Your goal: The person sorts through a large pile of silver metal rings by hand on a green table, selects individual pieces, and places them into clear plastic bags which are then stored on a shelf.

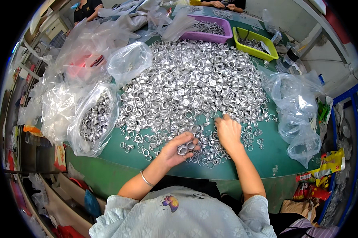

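A broad heap of silvery metal rings [187, 79] covers the middle of the green table [107, 146]. My left hand [175, 150], palm up near the table's front edge, has its fingers curled round a few metal rings [185, 148]. To its right, my right hand [228, 133] reaches down at the near side of the heap, back of the hand up and fingers bent. Its fingertips touch the rings there, and what they pinch, if anything, is hidden. Loose rings [210, 152] lie scattered between both hands.
A clear bag filled with rings [96, 115] stands left, beside crumpled plastic bags [64, 107]. Behind the heap are a purple basin [220, 29] and a yellow-green basin [262, 53]. More clear bags [296, 107] lie right. Other people [222, 4] sit at the far side.
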A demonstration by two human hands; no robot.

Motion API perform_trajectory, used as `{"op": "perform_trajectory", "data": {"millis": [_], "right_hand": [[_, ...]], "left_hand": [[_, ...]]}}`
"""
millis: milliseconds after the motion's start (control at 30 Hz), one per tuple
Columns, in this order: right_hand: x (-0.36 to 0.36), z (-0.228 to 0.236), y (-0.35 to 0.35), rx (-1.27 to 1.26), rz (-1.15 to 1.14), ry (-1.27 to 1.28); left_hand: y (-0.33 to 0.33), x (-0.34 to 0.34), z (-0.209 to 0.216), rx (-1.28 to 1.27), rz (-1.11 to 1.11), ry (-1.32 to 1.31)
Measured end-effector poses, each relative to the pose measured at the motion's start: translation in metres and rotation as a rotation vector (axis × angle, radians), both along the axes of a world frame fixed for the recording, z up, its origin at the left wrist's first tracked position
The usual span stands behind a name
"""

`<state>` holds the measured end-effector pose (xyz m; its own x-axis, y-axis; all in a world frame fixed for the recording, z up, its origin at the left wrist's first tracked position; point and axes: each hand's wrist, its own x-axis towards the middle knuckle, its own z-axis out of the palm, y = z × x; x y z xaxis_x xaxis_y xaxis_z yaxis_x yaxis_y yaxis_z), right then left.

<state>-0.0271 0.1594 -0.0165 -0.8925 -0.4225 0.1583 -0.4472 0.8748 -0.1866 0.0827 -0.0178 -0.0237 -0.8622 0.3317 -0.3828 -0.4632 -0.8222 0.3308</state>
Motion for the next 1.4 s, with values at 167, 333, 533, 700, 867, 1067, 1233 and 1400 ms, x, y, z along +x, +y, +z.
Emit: {"op": "perform_trajectory", "data": {"millis": [167,333,533,700,867,1067,1233,1400], "right_hand": [[0.024,0.013,0.014,-0.597,0.047,-0.248],[0.033,0.015,0.0,-0.607,0.041,-0.23],[0.018,0.009,-0.024,-0.121,0.199,-0.116],[0.009,0.011,-0.013,-0.022,0.292,-0.106],[0.011,0.01,-0.011,-0.041,0.269,-0.117],[0.015,0.009,0.003,-0.183,0.197,-0.178],[0.018,0.005,-0.01,-0.09,0.205,-0.146],[0.018,0.009,-0.005,-0.198,0.17,-0.171]], "left_hand": [[0.0,0.01,0.012,0.041,0.066,-0.152],[0.012,0.011,0.01,-0.876,0.104,0.272],[0.004,-0.028,0.013,-2.161,-0.024,0.6],[0.005,-0.045,0.014,-2.276,-0.207,0.666],[0.004,-0.052,0.002,-2.257,-0.096,0.654],[-0.026,-0.05,0.014,-1.018,0.024,0.177],[-0.034,-0.038,0.003,-0.135,0.004,0.011],[-0.026,-0.027,0.008,-0.039,-0.038,0.003]]}}
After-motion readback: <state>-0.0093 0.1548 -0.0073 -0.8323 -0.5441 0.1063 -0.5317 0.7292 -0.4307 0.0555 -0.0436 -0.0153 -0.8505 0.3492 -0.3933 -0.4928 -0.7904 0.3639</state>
